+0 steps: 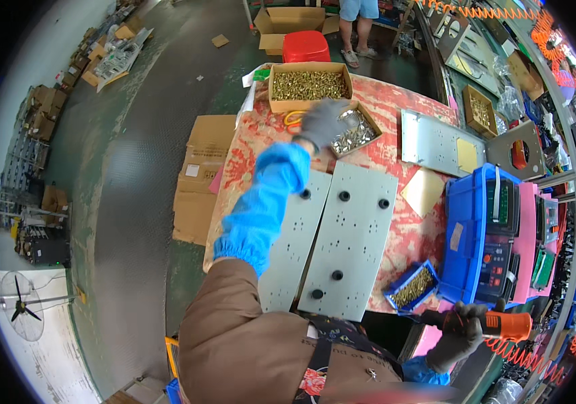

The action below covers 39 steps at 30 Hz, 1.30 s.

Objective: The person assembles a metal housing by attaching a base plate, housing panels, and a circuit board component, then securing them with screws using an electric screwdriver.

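Note:
My left hand [323, 122], in a grey glove and smeared by motion, is over the near-left side of a small cardboard box of shiny silver metal parts [352, 139]. Its fingers cannot be made out. Low on the right, my gloved right hand [458, 338] is closed round an orange and black power screwdriver [507, 326], its tip pointing left toward a small blue bin of brass-coloured screws [412, 289]. Between my arms lie two drilled metal plates, the right plate [362, 232] bearing several round black feet [337, 275]. The left plate [286, 259] is partly hidden by my sleeve.
A bigger cardboard box of brass-coloured fasteners [310, 85] stands at the table's far edge, with yellow-handled scissors [293, 118] nearby. Rightward are a bent metal panel [436, 145] and a blue crate [460, 236] beside black control units. An orange coiled hose [527, 360] hangs below the screwdriver.

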Each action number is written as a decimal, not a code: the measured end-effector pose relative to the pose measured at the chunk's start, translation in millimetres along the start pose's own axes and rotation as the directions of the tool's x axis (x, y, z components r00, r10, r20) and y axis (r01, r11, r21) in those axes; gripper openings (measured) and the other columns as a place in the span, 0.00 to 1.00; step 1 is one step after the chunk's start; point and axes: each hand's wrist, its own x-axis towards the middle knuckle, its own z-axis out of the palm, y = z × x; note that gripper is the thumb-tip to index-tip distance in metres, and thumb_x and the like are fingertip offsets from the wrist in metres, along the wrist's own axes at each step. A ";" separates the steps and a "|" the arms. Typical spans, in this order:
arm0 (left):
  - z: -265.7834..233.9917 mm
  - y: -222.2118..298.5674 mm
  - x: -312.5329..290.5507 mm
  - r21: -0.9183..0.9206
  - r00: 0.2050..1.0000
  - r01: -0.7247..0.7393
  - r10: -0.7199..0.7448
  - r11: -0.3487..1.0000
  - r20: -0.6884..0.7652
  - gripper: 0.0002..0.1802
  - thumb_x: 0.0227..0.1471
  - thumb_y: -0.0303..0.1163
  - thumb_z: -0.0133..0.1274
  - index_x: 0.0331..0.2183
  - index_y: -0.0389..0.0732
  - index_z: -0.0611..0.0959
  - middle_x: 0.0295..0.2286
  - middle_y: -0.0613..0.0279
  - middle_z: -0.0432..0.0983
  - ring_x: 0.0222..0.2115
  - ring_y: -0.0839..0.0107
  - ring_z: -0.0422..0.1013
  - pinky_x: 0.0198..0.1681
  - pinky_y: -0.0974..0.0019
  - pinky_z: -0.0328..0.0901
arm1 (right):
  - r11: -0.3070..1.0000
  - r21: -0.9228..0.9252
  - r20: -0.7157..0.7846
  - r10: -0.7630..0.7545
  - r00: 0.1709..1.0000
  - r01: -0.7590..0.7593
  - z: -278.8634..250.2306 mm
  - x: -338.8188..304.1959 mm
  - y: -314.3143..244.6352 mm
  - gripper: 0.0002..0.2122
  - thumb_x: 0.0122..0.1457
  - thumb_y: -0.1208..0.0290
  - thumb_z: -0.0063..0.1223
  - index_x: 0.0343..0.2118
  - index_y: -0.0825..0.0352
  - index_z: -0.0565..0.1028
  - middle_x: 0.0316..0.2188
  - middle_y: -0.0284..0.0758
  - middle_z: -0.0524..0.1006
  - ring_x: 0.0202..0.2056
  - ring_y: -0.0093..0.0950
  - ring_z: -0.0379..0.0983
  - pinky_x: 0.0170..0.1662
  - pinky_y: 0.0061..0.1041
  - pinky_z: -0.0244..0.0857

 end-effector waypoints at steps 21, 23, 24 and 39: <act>63.6 -177.5 150.8 0.458 0.874 -0.039 -0.192 0.888 0.447 0.14 0.38 0.38 0.54 0.31 0.49 0.84 0.32 0.55 0.78 0.36 0.56 0.73 0.42 0.55 0.67 | 0.956 -0.274 -0.175 0.058 0.983 -0.106 34.7 13.2 21.8 0.33 0.47 0.67 0.56 0.56 0.66 0.56 0.27 0.32 0.69 0.30 0.24 0.70 0.35 0.25 0.67; 58.6 -193.9 145.0 0.346 0.934 0.006 -0.129 0.938 0.334 0.13 0.39 0.37 0.54 0.32 0.50 0.84 0.31 0.55 0.77 0.35 0.56 0.73 0.42 0.55 0.66 | 0.950 -0.298 -0.195 0.029 0.980 -0.087 41.2 14.7 21.7 0.39 0.44 0.68 0.57 0.59 0.65 0.49 0.28 0.32 0.69 0.27 0.25 0.69 0.37 0.30 0.68; 56.7 -205.8 140.2 0.301 0.975 0.025 -0.089 0.953 0.202 0.12 0.42 0.35 0.52 0.32 0.50 0.84 0.31 0.54 0.77 0.34 0.56 0.73 0.40 0.56 0.66 | 0.954 -0.289 -0.202 0.023 0.979 -0.082 42.9 14.1 21.7 0.39 0.44 0.68 0.57 0.59 0.65 0.49 0.28 0.32 0.69 0.27 0.25 0.69 0.37 0.30 0.68; 17.9 -122.1 71.3 -0.497 0.915 0.164 -0.057 -0.852 0.399 0.15 0.53 0.42 0.51 0.38 0.44 0.80 0.25 0.66 0.69 0.25 0.76 0.65 0.22 0.75 0.64 | 0.998 -0.059 0.002 -0.023 1.000 0.023 43.8 31.7 19.3 0.40 0.45 0.66 0.60 0.59 0.67 0.49 0.24 0.31 0.67 0.23 0.23 0.66 0.29 0.27 0.67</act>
